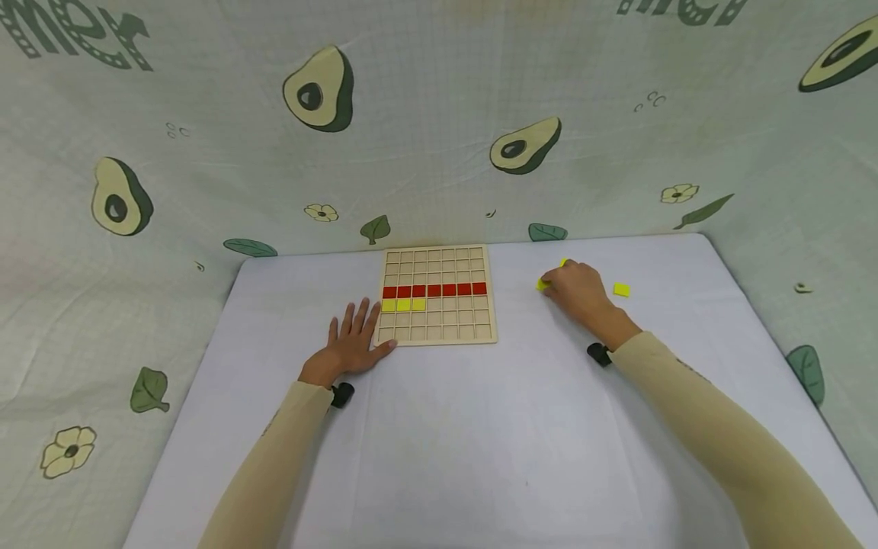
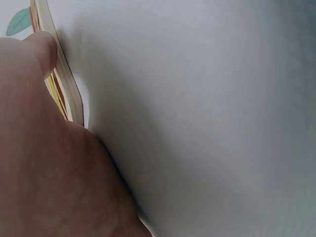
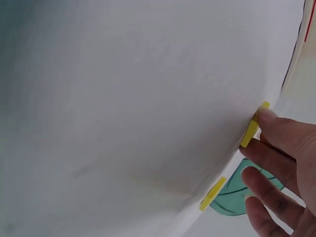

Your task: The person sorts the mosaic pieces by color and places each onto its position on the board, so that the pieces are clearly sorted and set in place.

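Note:
A wooden grid board [image 1: 461, 328] lies at the back of the table. One of its rows is filled with red square tiles [image 1: 434, 290]. Directly below that row, three yellow tiles [image 1: 403, 305] occupy the leftmost squares. My left hand [image 1: 352, 351] lies flat with fingers spread, the thumb at the board's lower left corner. To the board's right, my right hand [image 1: 578, 290] pinches a yellow tile [image 3: 250, 133] between thumb and index finger, at the table surface. Another yellow tile [image 3: 213, 194] lies beyond it, mostly hidden by the hand in the head view.
A loose yellow tile [image 1: 621, 290] lies to the right of my right hand. The white tabletop [image 1: 439, 450] stretches toward me. Behind it hangs a pale cloth [image 1: 425, 137] printed with avocados and leaves.

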The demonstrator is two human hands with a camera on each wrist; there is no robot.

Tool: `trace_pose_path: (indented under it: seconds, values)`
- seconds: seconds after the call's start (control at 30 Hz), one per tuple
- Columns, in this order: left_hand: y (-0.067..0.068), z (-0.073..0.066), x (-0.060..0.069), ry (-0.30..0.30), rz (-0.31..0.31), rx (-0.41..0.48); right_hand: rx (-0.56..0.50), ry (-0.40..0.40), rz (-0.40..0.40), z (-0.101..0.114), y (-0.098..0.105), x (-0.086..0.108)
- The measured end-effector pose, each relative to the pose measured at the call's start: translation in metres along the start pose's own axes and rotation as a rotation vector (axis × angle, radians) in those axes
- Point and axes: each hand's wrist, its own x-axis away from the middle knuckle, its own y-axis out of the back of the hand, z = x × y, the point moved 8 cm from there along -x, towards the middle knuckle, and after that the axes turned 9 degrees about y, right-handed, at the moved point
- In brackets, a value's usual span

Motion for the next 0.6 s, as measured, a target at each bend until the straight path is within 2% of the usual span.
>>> trace_pose_path:
  seconds: [0.13,0.43,0.6]
  values:
    - [0.001,-0.001,0.000,0.002,0.002,0.004,0.016,0.012,0.015,0.004,0.001,-0.002]
    - [0.001,0.000,0.001,0.015,0.015,0.002,0.121,0.112,0.040,0.012,-0.002,-0.004]
    - [0.001,0.001,0.001,0.017,0.023,0.001,0.112,0.134,0.036,0.010,0.000,-0.002]
